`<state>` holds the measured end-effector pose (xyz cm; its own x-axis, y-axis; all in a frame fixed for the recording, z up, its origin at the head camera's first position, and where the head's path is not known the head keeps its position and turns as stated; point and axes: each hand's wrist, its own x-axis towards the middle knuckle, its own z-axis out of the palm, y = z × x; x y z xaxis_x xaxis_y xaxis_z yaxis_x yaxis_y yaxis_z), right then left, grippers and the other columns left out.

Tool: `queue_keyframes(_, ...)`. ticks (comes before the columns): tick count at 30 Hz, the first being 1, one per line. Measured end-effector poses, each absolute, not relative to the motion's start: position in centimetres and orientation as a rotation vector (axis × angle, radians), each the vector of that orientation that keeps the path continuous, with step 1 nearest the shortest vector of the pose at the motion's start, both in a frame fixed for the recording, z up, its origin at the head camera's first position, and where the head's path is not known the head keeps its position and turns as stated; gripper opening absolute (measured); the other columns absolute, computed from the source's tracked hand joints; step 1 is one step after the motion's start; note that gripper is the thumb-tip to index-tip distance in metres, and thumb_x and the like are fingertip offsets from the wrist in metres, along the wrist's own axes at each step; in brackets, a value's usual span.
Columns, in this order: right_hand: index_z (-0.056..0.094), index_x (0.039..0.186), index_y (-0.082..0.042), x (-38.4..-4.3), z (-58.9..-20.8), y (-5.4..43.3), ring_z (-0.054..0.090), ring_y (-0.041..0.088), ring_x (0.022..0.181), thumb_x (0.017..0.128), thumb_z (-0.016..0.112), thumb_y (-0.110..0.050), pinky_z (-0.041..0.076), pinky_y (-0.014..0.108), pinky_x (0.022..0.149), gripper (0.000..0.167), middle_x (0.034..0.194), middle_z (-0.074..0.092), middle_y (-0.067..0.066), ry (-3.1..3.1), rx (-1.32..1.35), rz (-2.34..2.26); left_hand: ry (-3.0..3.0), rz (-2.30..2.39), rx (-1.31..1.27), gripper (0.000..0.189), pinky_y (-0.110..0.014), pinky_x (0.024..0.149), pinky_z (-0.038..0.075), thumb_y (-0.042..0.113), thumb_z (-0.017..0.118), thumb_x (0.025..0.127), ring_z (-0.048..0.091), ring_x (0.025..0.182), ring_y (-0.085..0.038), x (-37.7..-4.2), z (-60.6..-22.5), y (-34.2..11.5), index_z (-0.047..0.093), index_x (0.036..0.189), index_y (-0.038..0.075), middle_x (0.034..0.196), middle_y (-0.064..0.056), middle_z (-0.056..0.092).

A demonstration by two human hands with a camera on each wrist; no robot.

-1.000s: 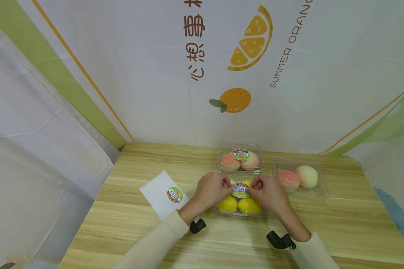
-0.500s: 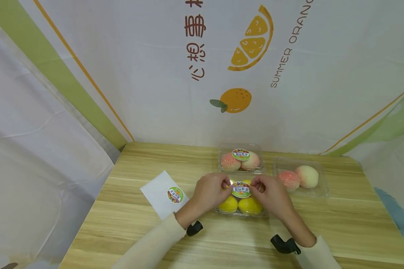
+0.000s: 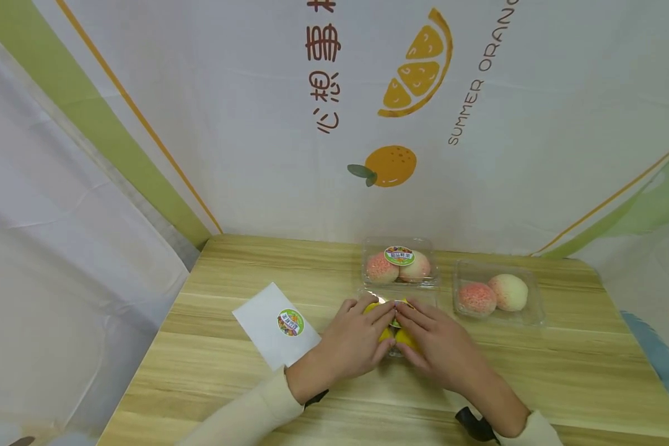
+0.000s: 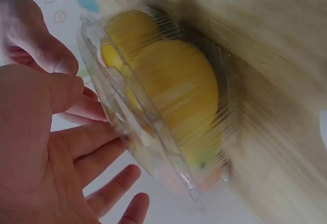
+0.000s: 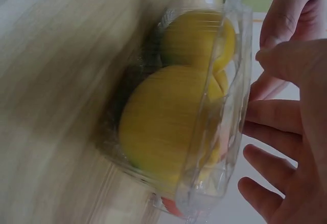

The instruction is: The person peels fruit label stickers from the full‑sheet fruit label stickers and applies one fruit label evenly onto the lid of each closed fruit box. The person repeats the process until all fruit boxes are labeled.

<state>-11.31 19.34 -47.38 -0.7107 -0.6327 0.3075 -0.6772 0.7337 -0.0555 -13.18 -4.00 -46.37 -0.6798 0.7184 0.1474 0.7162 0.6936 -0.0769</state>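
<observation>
Just below the middle of the head frame, a clear box [image 3: 425,297] of yellow fruit [image 3: 407,341] is set on the table [image 3: 201,371], its lid largely covered by two hands. The lid is touched by the left hand [image 3: 352,341] with fingers extended and slightly spread, and likewise by the right hand [image 3: 436,339]; the fingertips are brought close together over a label [image 3: 394,323], of which only slivers are left showing. Nothing is gripped by either. The label is judged to be placed and at the pressing-down stage; whether it is fully stuck cannot be told. Directly above in the frame, a peach box [image 3: 370,248] is already labelled, so that one looks finished. Right of centre, a second peach box [image 3: 535,300] is seen with no label on its lid. Left of centre, one spare label [image 3: 290,323] is left on a white sheet [image 3: 256,310]. By this count, one box is judged done, one nearly done and one left to label.
</observation>
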Motion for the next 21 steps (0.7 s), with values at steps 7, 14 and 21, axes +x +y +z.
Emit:
queue_keyframes(7, 0.065, 0.15, 0.002, -11.17, -47.74, 19.22, 0.055, 0.034, 0.148, 0.109, 0.068, -0.046, 0.046, 0.056, 0.119, 0.064, 0.161, 0.057, 0.016, -2.752, 1.035, 0.209, -2.731, 0.072, -1.202, 0.058, -0.043, 0.112, 0.044, 0.052, 0.046, 0.116, 0.048, 0.151, -0.026, -13.12, -46.73, -4.19, 0.059, 0.16, 0.016, 0.168, 0.004, 0.05)
queue_keyframes(14, 0.064, 0.15, 0.003, -11.13, -47.92, 19.31, 0.056, 0.035, 0.147, 0.106, 0.072, -0.046, 0.046, 0.056, 0.118, 0.066, 0.161, 0.057, 0.018, -2.739, 1.034, 0.207, -2.709, 0.079, -1.204, 0.058, -0.042, 0.112, 0.044, 0.052, 0.044, 0.117, 0.05, 0.149, -0.026, -13.12, -47.03, -4.39, 0.058, 0.161, 0.017, 0.169, 0.004, 0.049)
queue_keyframes(21, 0.068, 0.147, 0.002, -11.01, -48.21, 19.82, 0.058, 0.036, 0.145, 0.104, 0.075, -0.044, 0.049, 0.057, 0.115, 0.063, 0.159, 0.059, 0.018, -2.711, 1.034, 0.197, -2.761, 0.127, -1.175, 0.058, -0.043, 0.116, 0.043, 0.052, 0.039, 0.118, 0.045, 0.153, -0.025, -12.98, -47.26, -4.89, 0.054, 0.165, 0.02, 0.171, 0.009, 0.046)
